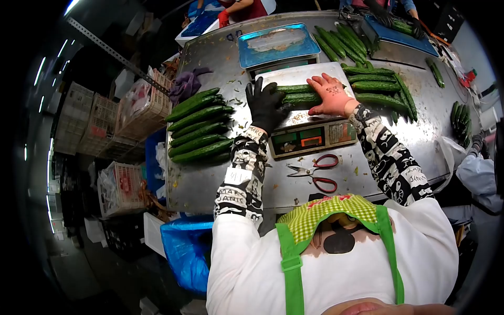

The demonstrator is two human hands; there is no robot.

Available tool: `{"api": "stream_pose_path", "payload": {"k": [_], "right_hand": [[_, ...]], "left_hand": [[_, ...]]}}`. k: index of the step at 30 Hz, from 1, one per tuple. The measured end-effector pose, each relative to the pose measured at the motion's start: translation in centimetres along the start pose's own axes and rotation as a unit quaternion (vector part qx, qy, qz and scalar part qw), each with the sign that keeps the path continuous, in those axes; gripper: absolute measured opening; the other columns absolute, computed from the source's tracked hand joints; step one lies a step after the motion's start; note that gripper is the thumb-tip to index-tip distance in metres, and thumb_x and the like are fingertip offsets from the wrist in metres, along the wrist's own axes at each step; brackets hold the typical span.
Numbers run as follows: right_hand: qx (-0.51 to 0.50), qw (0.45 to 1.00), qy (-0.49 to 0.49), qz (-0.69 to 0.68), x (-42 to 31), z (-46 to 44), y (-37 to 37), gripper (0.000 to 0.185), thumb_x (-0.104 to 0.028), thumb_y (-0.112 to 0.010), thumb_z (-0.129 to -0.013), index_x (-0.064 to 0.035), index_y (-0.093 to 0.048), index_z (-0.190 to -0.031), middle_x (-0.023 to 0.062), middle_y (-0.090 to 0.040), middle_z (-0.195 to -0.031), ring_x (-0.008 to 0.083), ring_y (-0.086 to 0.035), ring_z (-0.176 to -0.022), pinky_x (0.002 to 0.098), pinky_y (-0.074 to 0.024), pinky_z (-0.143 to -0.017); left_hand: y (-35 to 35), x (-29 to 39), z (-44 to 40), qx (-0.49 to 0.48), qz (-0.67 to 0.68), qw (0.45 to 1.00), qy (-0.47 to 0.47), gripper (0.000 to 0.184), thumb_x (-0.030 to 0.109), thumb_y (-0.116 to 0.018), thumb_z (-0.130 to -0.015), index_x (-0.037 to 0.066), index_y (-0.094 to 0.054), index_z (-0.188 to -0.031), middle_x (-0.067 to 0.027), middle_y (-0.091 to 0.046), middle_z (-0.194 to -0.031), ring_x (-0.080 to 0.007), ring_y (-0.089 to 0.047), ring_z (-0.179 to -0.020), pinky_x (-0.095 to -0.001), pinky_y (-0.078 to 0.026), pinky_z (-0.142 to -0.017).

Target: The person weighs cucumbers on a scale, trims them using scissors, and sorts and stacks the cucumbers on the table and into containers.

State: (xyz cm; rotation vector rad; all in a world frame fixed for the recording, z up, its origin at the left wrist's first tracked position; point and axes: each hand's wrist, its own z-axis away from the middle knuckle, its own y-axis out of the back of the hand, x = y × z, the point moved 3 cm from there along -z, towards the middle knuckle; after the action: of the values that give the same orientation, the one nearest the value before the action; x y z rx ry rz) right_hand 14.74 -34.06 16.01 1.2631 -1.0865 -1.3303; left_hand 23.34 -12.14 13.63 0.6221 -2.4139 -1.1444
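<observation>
My left hand (265,106), in a black glove, has its fingers spread at the left ends of a couple of cucumbers (300,98). These cucumbers lie across the metal pan (294,77) of a weighing scale (313,139). From above, my right hand (333,95), in an orange-pink glove, grips their right part, fingers on the far side and thumb on the near side. The glove hides that part of them. Left of my left hand lies a row of several cucumbers (200,127). Another group of cucumbers (375,85) lies right of the scale.
Red-handled scissors (317,172) lie in front of the scale on the metal table (239,185). Beyond it stands a second scale with a blue-rimmed tray (278,46). A purple cloth (188,84), crates (123,184) and a blue bag (186,252) are left. Co-workers' gloved hands (380,13) show across the table.
</observation>
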Motion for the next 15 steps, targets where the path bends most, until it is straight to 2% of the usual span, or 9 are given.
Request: {"api": "stream_pose_path", "payload": {"k": [2,5,8,9,10,12,14,15], "right_hand": [[-0.002,1.0,-0.004,0.006,0.0,-0.5,-0.5,0.106,-0.063,-0.078,-0.073,-0.0143,-0.034,-0.157,0.0132,-0.039,-0.157,0.0396,-0.028,-0.149,0.0574,-0.0195,-0.121],[0.014,1.0,0.0,0.003,0.1,-0.7,-1.0,0.106,-0.062,-0.079,-0.073,-0.0131,-0.035,-0.156,0.0132,-0.042,-0.154,0.0387,-0.031,-0.147,0.0575,-0.0194,-0.121],[0.03,1.0,0.002,0.0,0.2,-0.7,-1.2,0.104,-0.06,-0.08,-0.073,-0.0123,-0.037,-0.155,0.0131,-0.044,-0.152,0.0378,-0.033,-0.145,0.0582,-0.0195,-0.121],[0.032,0.999,-0.003,0.002,-0.1,-0.6,-1.0,0.103,-0.06,-0.079,-0.073,-0.0122,-0.038,-0.154,0.0131,-0.044,-0.151,0.0376,-0.033,-0.145,0.0585,-0.0196,-0.12],[0.035,0.999,-0.007,0.005,-0.3,-0.6,-0.8,0.102,-0.059,-0.079,-0.074,-0.0121,-0.039,-0.154,0.0131,-0.045,-0.151,0.0374,-0.033,-0.145,0.0588,-0.0197,-0.12],[0.05,0.999,0.009,-0.001,-0.8,-0.7,-0.3,0.099,-0.058,-0.079,-0.074,-0.0118,-0.04,-0.153,0.0132,-0.045,-0.151,0.0376,-0.034,-0.145,0.0593,-0.0196,-0.12],[0.089,0.995,0.038,-0.005,-1.8,-1.0,-0.5,0.095,-0.056,-0.08,-0.075,-0.0115,-0.043,-0.15,0.0138,-0.046,-0.149,0.0377,-0.034,-0.145,0.0597,-0.0201,-0.12],[0.111,0.993,0.043,0.002,-2.3,-1.3,-0.2,0.091,-0.054,-0.082,-0.074,-0.0134,-0.047,-0.148,0.0133,-0.048,-0.147,0.0371,-0.035,-0.144,0.0594,-0.021,-0.12]], "left_hand": [[-0.9,-0.5,0.1,0.042,0.029,0.999,-0.017,0.028,0.037,-0.082,-0.075,0.025,-0.078,-0.1,-0.0029,-0.068,-0.12,-0.0372,-0.042,-0.139,-0.0626,-0.021,-0.117],[-1.7,-1.2,0.3,0.119,0.089,0.989,-0.023,0.014,0.025,-0.078,-0.078,0.02,-0.075,-0.09,-0.0022,-0.07,-0.11,-0.0362,-0.047,-0.134,-0.0614,-0.027,-0.113],[-1.1,-2.2,2.1,0.193,0.108,0.973,0.071,0.008,0.017,-0.073,-0.082,0.017,-0.072,-0.09,-0.0027,-0.071,-0.103,-0.0353,-0.051,-0.129,-0.0581,-0.028,-0.113],[-0.3,-2.8,2.8,0.216,0.135,0.961,0.106,0.011,0.017,-0.074,-0.083,0.016,-0.069,-0.092,-0.0026,-0.07,-0.101,-0.0354,-0.053,-0.126,-0.0555,-0.028,-0.114],[0.0,-3.8,4.0,0.212,0.14,0.956,0.143,0.007,0.013,-0.072,-0.086,0.014,-0.068,-0.092,-0.003,-0.07,-0.099,-0.0342,-0.053,-0.125,-0.0531,-0.031,-0.113],[1.3,-4.4,6.3,0.262,0.166,0.936,0.164,0.01,0.008,-0.068,-0.092,0.008,-0.066,-0.101,-0.0059,-0.07,-0.099,-0.0286,-0.061,-0.113,-0.0492,-0.042,-0.107],[1.8,-4.2,8.9,0.284,0.424,0.818,0.265,0.019,0.005,-0.062,-0.096,0.002,-0.062,-0.114,-0.0096,-0.07,-0.095,-0.0214,-0.067,-0.097,-0.0436,-0.05,-0.097],[1.3,-5.5,11.7,0.278,0.328,0.856,0.288,0.03,0.004,-0.062,-0.096,-0.002,-0.056,-0.125,-0.0114,-0.07,-0.09,-0.016,-0.068,-0.084,-0.0409,-0.053,-0.092]]}}
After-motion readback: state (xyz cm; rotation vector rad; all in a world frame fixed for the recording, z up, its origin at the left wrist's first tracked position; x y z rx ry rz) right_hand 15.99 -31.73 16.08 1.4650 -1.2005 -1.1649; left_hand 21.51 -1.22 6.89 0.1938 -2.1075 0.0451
